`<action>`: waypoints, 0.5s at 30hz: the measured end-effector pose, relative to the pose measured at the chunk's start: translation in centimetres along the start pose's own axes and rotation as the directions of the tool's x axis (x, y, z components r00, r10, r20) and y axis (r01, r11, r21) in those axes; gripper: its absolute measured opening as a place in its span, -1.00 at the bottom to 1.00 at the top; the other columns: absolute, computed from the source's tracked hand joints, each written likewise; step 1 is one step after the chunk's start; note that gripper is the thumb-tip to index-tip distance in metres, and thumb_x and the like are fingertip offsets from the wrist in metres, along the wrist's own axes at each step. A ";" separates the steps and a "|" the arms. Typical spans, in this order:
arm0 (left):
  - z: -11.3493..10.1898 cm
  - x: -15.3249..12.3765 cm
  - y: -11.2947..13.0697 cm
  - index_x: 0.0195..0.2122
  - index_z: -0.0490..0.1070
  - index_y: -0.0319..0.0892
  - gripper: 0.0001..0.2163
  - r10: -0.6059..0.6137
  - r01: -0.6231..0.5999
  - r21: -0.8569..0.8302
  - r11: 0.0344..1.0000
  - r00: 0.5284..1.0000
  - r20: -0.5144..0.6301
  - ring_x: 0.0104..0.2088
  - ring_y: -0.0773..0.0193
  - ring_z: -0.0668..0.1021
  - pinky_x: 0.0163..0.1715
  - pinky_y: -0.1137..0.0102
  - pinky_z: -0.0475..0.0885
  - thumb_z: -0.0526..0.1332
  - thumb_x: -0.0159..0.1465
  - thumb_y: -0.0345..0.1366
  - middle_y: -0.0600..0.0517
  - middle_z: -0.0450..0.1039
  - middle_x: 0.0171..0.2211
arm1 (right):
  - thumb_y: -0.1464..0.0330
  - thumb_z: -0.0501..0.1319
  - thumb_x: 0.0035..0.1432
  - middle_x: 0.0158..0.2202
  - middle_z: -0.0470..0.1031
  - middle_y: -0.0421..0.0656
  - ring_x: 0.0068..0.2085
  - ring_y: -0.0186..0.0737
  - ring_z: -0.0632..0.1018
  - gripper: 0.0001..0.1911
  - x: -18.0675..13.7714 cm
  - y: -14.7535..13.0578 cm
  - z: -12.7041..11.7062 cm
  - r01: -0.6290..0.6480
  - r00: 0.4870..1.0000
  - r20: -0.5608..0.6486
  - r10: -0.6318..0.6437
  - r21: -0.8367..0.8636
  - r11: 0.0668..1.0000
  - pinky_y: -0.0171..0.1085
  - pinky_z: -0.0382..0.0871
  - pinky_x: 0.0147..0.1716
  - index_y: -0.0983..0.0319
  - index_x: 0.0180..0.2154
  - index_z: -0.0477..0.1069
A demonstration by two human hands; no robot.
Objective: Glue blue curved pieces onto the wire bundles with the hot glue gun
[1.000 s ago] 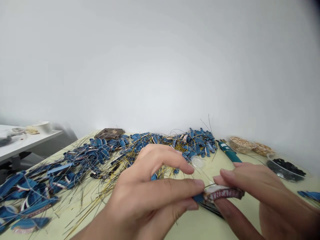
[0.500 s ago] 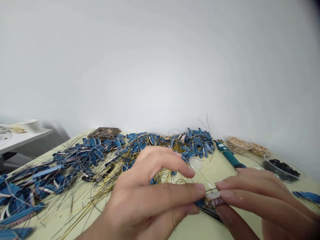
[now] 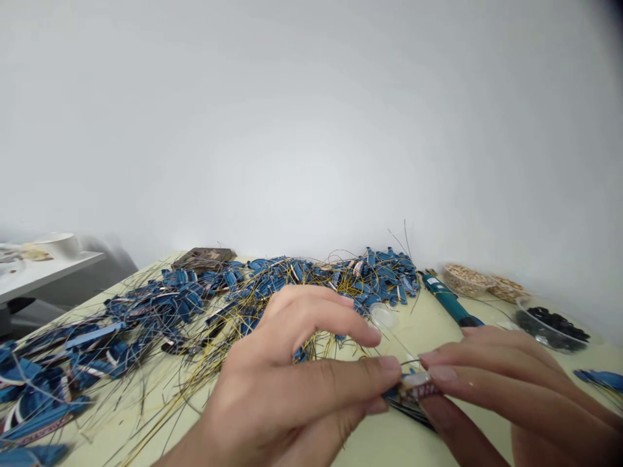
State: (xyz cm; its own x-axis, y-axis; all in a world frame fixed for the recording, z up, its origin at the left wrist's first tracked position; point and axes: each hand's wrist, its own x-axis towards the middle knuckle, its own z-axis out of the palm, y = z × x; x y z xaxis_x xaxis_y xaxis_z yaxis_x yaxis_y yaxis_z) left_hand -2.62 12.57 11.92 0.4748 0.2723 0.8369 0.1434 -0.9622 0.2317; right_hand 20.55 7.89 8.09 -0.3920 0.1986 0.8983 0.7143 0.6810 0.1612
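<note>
My left hand (image 3: 292,383) and my right hand (image 3: 501,389) meet low in the head view, both pinching one small patterned piece (image 3: 416,388), white and red on top with blue at its left end. A thin wire curls up from it between the fingertips. Dark strips (image 3: 413,412) lie on the table just under the piece. A big heap of blue leaf-shaped pieces on yellow and dark wires (image 3: 233,298) spreads across the pale yellow table (image 3: 438,324) behind my left hand.
A teal pen-like tool (image 3: 445,299) lies at the right, near a small clear lid (image 3: 383,316). Two shallow baskets of beige bits (image 3: 464,279) and a clear dish of black pieces (image 3: 552,324) stand at the far right. A brown box (image 3: 204,258) sits behind; a white desk (image 3: 29,269) stands left.
My right fingers slid left along the patterned piece and now cover most of it. My view shifted slightly.
</note>
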 end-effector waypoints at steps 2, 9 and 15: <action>0.1 -0.1 0.0 -0.21 0.60 -0.16 -0.85 -0.010 0.010 -0.004 1.000 1.000 -0.004 -0.07 0.23 0.52 -0.01 0.34 0.49 0.32 0.22 -0.47 -0.02 0.54 -0.22 | 0.56 0.36 0.00 -0.28 0.60 -0.20 -0.26 -0.28 0.59 -0.66 -0.1 0.1 0.0 0.009 1.000 0.003 -0.009 0.003 1.000 -0.26 0.51 -0.19 0.23 -0.13 0.51; -0.1 -0.5 0.0 -0.19 0.59 -0.09 -0.83 -0.008 0.008 0.010 1.000 1.000 0.000 -0.08 0.19 0.53 0.01 0.26 0.48 0.31 0.22 -0.46 0.00 0.54 -0.21 | 0.54 0.35 0.02 -0.32 0.60 -0.20 -0.30 -0.28 0.59 -0.76 0.2 -0.2 0.0 0.017 1.000 0.012 -0.016 -0.051 0.999 -0.25 0.49 -0.19 0.23 -0.21 0.52; -0.2 -0.5 0.2 -0.18 0.58 -0.04 -0.83 -0.034 0.033 0.013 0.999 0.999 0.019 -0.13 0.20 0.56 -0.02 0.24 0.50 0.28 0.26 -0.43 0.02 0.56 -0.22 | 0.56 0.31 0.07 -0.30 0.57 -0.20 -0.26 -0.31 0.55 -0.78 0.6 -0.5 0.2 0.027 0.999 0.028 -0.025 -0.068 0.997 -0.27 0.45 -0.15 0.24 -0.21 0.50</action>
State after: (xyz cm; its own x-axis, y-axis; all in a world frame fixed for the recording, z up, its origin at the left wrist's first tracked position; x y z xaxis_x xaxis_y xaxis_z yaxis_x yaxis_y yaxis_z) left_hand -2.97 12.25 11.67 0.4860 0.3046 0.8191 0.1708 -0.9523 0.2527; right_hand 19.88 7.81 8.48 -0.4260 0.2008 0.8821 0.7410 0.6368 0.2129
